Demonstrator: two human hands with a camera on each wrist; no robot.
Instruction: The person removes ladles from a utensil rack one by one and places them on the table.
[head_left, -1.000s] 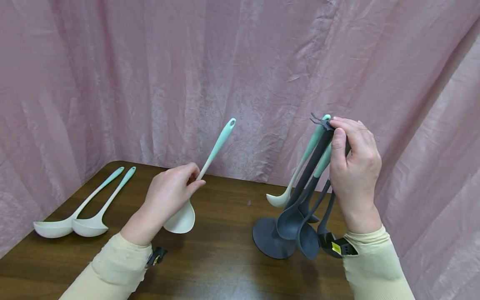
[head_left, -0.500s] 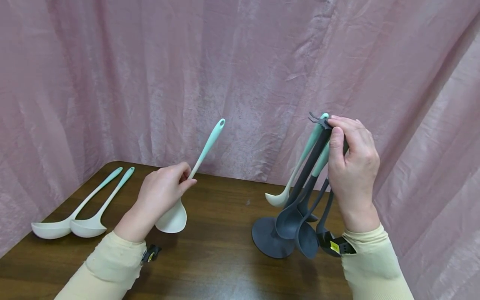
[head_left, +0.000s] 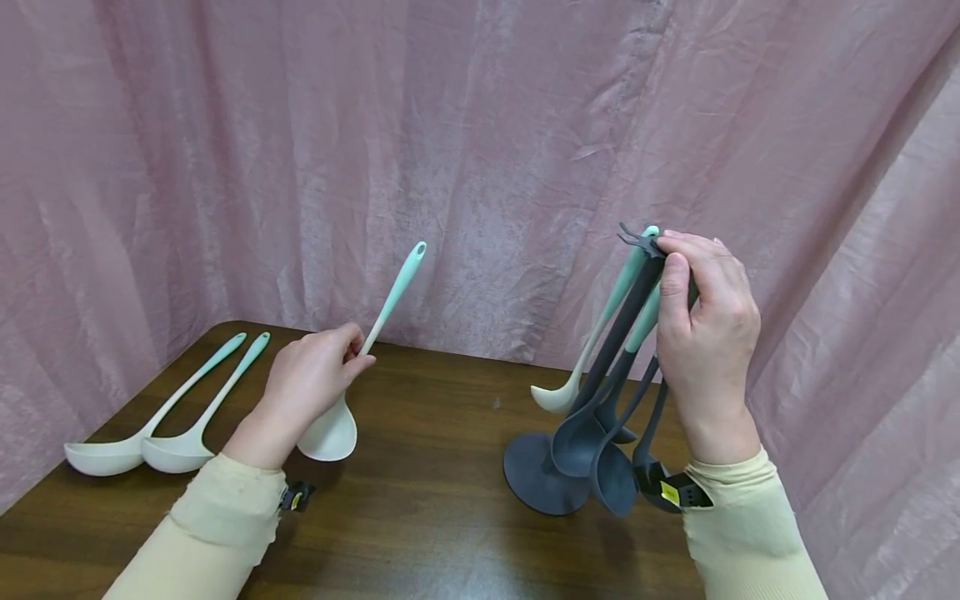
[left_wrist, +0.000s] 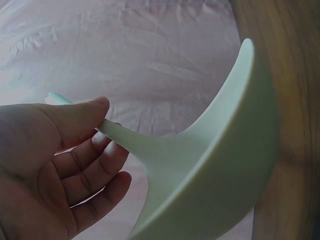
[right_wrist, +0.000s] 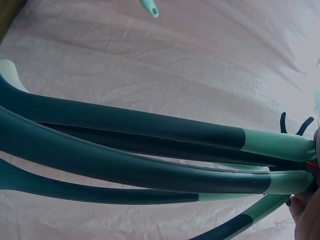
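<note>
My left hand (head_left: 309, 375) pinches a white ladle (head_left: 330, 433) with a mint handle end. Its bowl hangs below the hand and its handle slants up to the right. In the left wrist view, thumb and fingers grip the slim neck just behind the wide bowl (left_wrist: 225, 170). My right hand (head_left: 708, 333) holds the top of a dark grey utensil stand (head_left: 542, 483), which leans to the right; the hand hides part of its hooks. From the stand hang a small white ladle (head_left: 555, 398) and several dark grey utensils with mint ends, including a round-bowled ladle (head_left: 615, 482).
Two white ladles with mint handles lie side by side at the table's left, the outer ladle (head_left: 105, 458) and the inner ladle (head_left: 178, 454). The brown wooden table (head_left: 435, 467) meets pink curtains (head_left: 450, 167) at the back and sides.
My left hand has moved left, carrying the white ladle away from the stand and nearer the two lying ladles. My right hand and the stand stay nearly still.
</note>
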